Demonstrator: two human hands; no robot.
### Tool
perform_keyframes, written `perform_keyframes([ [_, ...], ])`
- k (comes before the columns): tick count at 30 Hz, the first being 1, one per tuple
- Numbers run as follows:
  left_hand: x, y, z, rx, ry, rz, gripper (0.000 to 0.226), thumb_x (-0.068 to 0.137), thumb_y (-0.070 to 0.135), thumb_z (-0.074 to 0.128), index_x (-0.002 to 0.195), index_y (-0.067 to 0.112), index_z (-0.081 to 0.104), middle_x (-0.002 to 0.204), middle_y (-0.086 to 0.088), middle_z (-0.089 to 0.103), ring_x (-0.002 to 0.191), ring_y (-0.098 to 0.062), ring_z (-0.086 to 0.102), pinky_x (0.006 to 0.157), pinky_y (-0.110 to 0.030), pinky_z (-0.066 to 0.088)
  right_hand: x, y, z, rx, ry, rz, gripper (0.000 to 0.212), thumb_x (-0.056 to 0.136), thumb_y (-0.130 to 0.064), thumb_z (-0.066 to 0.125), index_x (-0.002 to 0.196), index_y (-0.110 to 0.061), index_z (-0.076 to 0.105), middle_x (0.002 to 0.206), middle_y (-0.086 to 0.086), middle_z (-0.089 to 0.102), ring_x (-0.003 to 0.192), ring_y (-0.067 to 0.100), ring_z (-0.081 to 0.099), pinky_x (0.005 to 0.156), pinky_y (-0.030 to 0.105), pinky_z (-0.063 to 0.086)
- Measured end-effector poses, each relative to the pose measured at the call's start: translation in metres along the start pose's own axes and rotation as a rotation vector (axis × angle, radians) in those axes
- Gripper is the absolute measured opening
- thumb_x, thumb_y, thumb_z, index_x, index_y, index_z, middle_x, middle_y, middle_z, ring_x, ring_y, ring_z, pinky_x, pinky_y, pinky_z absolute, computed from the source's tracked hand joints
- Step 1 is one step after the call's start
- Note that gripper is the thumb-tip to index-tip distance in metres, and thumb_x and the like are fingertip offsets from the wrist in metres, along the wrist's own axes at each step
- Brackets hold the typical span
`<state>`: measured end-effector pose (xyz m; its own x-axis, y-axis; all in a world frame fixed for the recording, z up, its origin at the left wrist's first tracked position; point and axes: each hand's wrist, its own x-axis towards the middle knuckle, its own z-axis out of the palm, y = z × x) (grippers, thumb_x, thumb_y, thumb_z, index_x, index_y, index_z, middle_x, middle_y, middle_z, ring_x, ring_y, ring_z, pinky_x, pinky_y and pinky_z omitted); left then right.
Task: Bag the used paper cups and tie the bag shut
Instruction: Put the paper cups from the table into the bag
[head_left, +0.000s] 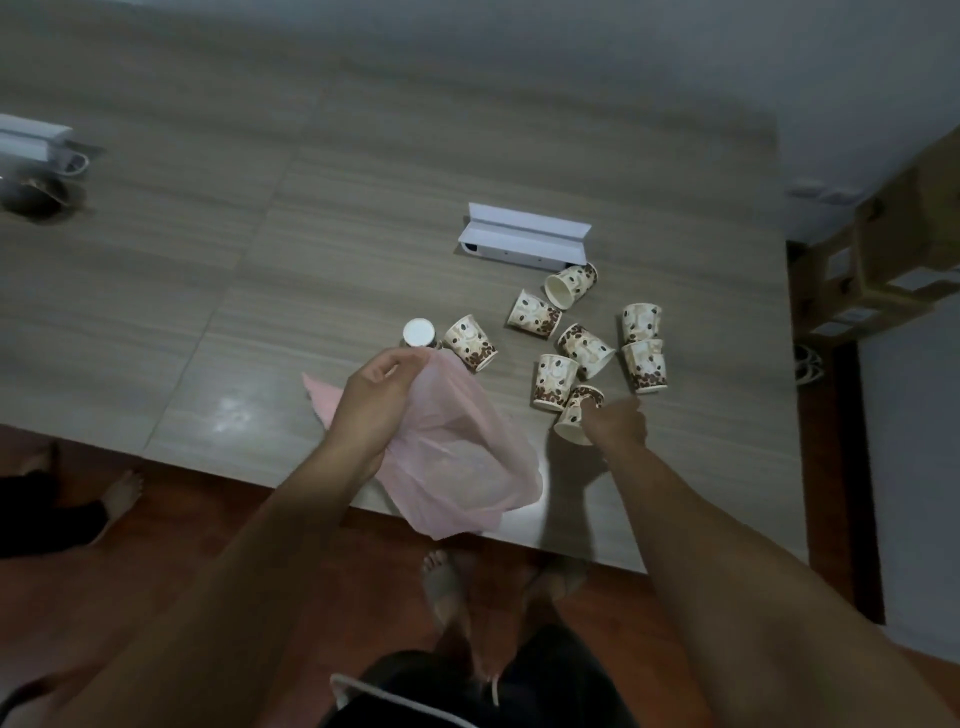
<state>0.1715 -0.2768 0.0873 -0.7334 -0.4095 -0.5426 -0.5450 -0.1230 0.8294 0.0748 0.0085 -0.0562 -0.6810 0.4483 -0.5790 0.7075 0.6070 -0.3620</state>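
Several paper cups (584, 349) printed with coffee beans lie scattered on the wood-grain table (311, 234), some upright, some tipped over. My left hand (374, 400) grips the rim of a thin pink plastic bag (462, 467) and holds its mouth up near the table's front edge. My right hand (615, 423) closes on one tipped cup (574, 413) at the near side of the cluster. Another cup (470, 343) lies apart, just behind the bag, next to a small white-lidded container (418, 332).
A white folded box (524, 241) lies behind the cups. A white device and a dark object (36, 161) sit at the table's far left. Cardboard boxes (893, 260) stand on the floor at right. My bare feet (452, 582) and another person's foot (122, 491) are below the table edge.
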Motion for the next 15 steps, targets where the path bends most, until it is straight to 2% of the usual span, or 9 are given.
perform_keyframes([
  [3, -0.001, -0.005, 0.011, -0.028, -0.005, -0.01, 0.016, 0.103, 0.038, 0.074, 0.11, 0.029, 0.086, 0.118, 0.003, 0.086, 0.12, -0.026, 0.079, 0.11, -0.048, 0.06, 0.02, 0.011, 0.013, -0.033, -0.076, 0.125, 0.098, 0.092, -0.057, 0.077, 0.16, 0.0, 0.034, 0.161, 0.025, 0.047, 0.148, 0.043, 0.049, 0.116, 0.046, 0.044],
  [5, -0.002, -0.007, 0.015, -0.043, 0.007, -0.021, 0.016, 0.105, 0.037, 0.074, 0.11, 0.029, 0.086, 0.115, 0.001, 0.087, 0.112, -0.021, 0.08, 0.101, -0.042, 0.062, 0.03, 0.02, 0.02, -0.039, -0.18, 0.119, 0.098, 0.088, -0.064, 0.078, 0.155, 0.0, 0.046, 0.154, 0.023, 0.057, 0.14, 0.041, 0.057, 0.111, 0.043, 0.049],
  [8, -0.002, -0.01, 0.018, -0.058, 0.074, -0.036, 0.014, 0.106, 0.034, 0.074, 0.101, 0.031, 0.087, 0.101, 0.004, 0.087, 0.093, -0.012, 0.08, 0.081, -0.031, 0.063, 0.035, 0.036, 0.018, 0.012, -0.302, 0.083, 0.083, 0.089, -0.064, 0.076, 0.14, 0.001, 0.065, 0.136, 0.022, 0.07, 0.123, 0.04, 0.069, 0.097, 0.038, 0.056],
  [11, -0.001, -0.013, 0.02, -0.064, 0.138, -0.039, 0.019, 0.108, 0.033, 0.072, 0.096, 0.032, 0.086, 0.089, 0.009, 0.086, 0.079, -0.004, 0.08, 0.065, -0.022, 0.061, 0.015, 0.042, -0.002, 0.178, -0.225, 0.082, 0.081, 0.09, -0.071, 0.069, 0.133, -0.002, 0.068, 0.127, 0.02, 0.073, 0.114, 0.038, 0.071, 0.093, 0.04, 0.057],
  [13, -0.003, -0.015, 0.023, -0.075, 0.181, -0.029, 0.02, 0.112, 0.03, 0.066, 0.101, 0.027, 0.082, 0.086, 0.008, 0.084, 0.076, -0.004, 0.078, 0.061, -0.018, 0.059, -0.015, 0.038, -0.02, 0.322, -0.153, -0.035, 0.066, 0.096, -0.068, 0.065, 0.129, -0.011, 0.062, 0.12, 0.012, 0.073, 0.104, 0.031, 0.071, 0.084, 0.038, 0.056],
  [15, -0.003, -0.012, 0.029, -0.084, 0.194, -0.052, 0.024, 0.115, 0.028, 0.058, 0.106, 0.021, 0.079, 0.091, 0.002, 0.082, 0.082, -0.012, 0.076, 0.067, -0.023, 0.059, -0.052, 0.03, -0.034, 0.423, -0.201, -0.23, 0.04, 0.103, -0.051, 0.067, 0.126, -0.021, 0.057, 0.118, 0.004, 0.075, 0.093, 0.019, 0.075, 0.075, 0.038, 0.061],
])
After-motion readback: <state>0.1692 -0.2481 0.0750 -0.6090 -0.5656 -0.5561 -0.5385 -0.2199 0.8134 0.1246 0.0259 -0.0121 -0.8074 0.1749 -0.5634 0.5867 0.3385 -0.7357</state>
